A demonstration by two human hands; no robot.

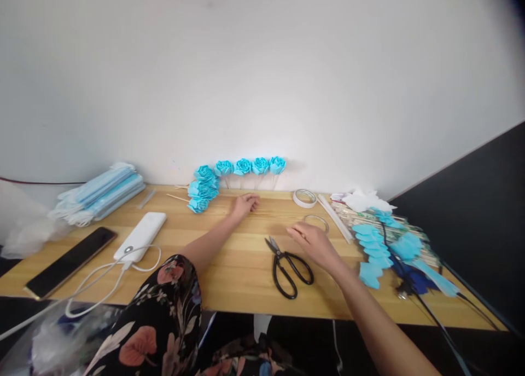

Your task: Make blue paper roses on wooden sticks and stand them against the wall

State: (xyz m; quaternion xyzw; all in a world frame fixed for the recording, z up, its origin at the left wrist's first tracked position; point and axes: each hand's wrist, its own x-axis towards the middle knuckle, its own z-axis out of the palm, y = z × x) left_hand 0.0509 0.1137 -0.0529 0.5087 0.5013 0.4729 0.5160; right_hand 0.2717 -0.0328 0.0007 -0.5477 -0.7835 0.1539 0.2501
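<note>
My left hand [246, 203] is at the back of the wooden table with its fingers curled, just in front of a row of blue paper flowers [243, 166] on thin sticks leaning against the wall. More blue flowers [204, 188] lie bunched to its left. Above the table's middle, my right hand [310, 241] is closed, its fingertips bent inward. What either hand holds, if anything, is too small or hidden to make out. Black-handled scissors [286, 269] lie just below my right hand, blades slightly apart. Behind that hand is a thin ring [316, 221], partly covered.
A white tape roll [304, 198] and a pale strip [335, 218] lie at the back right. Blue paper petals [372, 246] cover sticks there. On the left are face masks [104, 190], a phone [71, 261] and a white power bank [140, 236] with a looping cable.
</note>
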